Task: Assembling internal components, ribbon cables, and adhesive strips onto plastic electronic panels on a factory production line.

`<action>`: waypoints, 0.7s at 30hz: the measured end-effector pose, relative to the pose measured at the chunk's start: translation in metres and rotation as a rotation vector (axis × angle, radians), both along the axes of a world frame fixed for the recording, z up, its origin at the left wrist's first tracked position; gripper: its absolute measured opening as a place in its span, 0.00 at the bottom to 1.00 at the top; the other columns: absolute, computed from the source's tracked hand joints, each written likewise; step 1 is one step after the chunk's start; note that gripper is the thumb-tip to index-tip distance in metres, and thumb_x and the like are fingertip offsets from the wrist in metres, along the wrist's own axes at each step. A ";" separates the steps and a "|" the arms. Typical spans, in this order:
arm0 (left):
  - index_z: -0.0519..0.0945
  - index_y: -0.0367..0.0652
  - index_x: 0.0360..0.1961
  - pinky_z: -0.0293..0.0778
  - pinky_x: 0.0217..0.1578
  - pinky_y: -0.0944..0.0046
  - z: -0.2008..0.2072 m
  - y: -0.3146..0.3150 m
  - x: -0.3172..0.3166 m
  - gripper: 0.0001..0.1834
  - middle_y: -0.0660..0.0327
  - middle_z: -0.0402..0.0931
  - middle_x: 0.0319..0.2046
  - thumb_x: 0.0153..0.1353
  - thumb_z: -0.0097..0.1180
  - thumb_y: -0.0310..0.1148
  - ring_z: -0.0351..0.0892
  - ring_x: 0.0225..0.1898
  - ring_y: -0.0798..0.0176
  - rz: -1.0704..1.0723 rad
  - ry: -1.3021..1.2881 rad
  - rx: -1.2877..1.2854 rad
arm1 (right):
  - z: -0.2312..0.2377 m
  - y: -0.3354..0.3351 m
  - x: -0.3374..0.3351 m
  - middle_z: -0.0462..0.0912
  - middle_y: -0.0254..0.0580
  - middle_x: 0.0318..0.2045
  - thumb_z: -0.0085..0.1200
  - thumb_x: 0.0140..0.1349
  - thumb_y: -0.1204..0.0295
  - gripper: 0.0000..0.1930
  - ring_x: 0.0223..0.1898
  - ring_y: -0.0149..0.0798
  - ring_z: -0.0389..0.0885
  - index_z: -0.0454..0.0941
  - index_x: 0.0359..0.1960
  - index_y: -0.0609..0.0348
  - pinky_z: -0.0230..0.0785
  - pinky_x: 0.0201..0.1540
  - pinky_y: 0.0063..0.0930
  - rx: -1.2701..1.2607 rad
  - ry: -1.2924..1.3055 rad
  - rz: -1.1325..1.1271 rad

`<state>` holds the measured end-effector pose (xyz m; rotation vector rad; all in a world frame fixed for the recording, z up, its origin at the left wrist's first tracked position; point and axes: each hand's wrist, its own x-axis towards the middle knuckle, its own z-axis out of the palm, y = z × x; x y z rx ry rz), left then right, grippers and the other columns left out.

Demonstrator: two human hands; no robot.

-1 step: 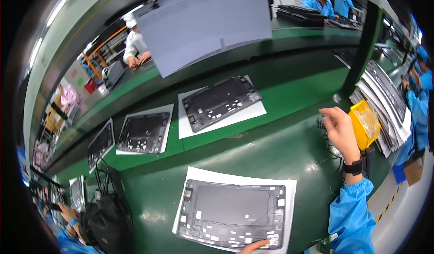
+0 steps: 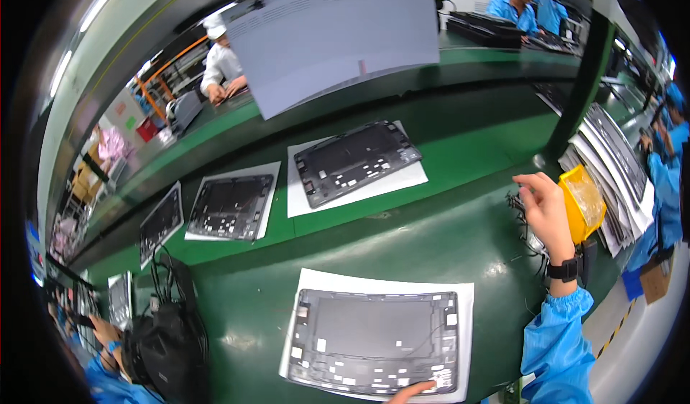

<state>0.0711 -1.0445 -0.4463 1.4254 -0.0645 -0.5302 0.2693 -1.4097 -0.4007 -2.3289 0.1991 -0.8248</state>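
A dark tablet housing [image 2: 374, 328] with many small white pads lies on a white sheet [image 2: 467, 296] at the near middle of the green bench. At its lower right corner my left hand [image 2: 411, 392] rests a stretched-out finger; the rest of that hand is below the picture. My right hand [image 2: 544, 206], with a black band on its wrist, hangs over a heap of small black wired parts [image 2: 530, 242]. Its fingers are bent, with a gap between thumb and forefinger and nothing visible in it. Beside it stands a yellow bin [image 2: 583, 201] with clear plastic inside.
Along the far strip lie more housings [image 2: 356, 161] on white sheets. A stack of papers [image 2: 611, 181] leans at the right, behind a green post [image 2: 581, 91]. A black bag [image 2: 169, 346] stands at the left. A grey board [image 2: 334, 41] hangs ahead. Co-workers sit around.
The view has shifted slightly, so the bench appears a little to the right. Both my hands keep nearly the same places, the left finger still on the housing's corner.
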 end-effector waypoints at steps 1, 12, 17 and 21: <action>0.67 0.40 0.74 0.76 0.45 0.72 0.001 -0.002 0.000 0.31 0.60 0.81 0.49 0.72 0.59 0.21 0.79 0.45 0.74 -0.090 0.098 -0.124 | -0.007 -0.006 0.001 0.78 0.40 0.31 0.56 0.68 0.82 0.07 0.22 0.31 0.71 0.85 0.45 0.64 0.63 0.27 0.26 -0.050 -0.077 0.021; 0.82 0.37 0.38 0.79 0.43 0.49 0.046 0.026 0.092 0.04 0.49 0.80 0.40 0.65 0.58 0.26 0.80 0.40 0.42 -0.389 -0.879 0.317 | 0.024 -0.006 -0.016 0.83 0.43 0.52 0.68 0.58 0.79 0.07 0.47 0.30 0.79 0.88 0.38 0.63 0.72 0.45 0.25 0.096 -0.327 0.108; 0.83 0.36 0.42 0.78 0.38 0.57 0.022 0.021 0.176 0.11 0.54 0.81 0.35 0.56 0.62 0.18 0.80 0.36 0.49 -0.251 -1.237 0.450 | 0.050 0.076 -0.030 0.86 0.45 0.48 0.71 0.53 0.81 0.08 0.49 0.40 0.83 0.92 0.36 0.60 0.74 0.50 0.34 0.010 -0.047 0.471; 0.82 0.36 0.39 0.75 0.36 0.54 0.003 -0.002 0.197 0.10 0.54 0.80 0.32 0.54 0.63 0.17 0.79 0.34 0.50 -0.172 -1.144 0.383 | 0.034 0.109 -0.036 0.89 0.42 0.31 0.68 0.54 0.87 0.09 0.33 0.31 0.85 0.91 0.37 0.67 0.76 0.39 0.25 0.410 0.289 0.788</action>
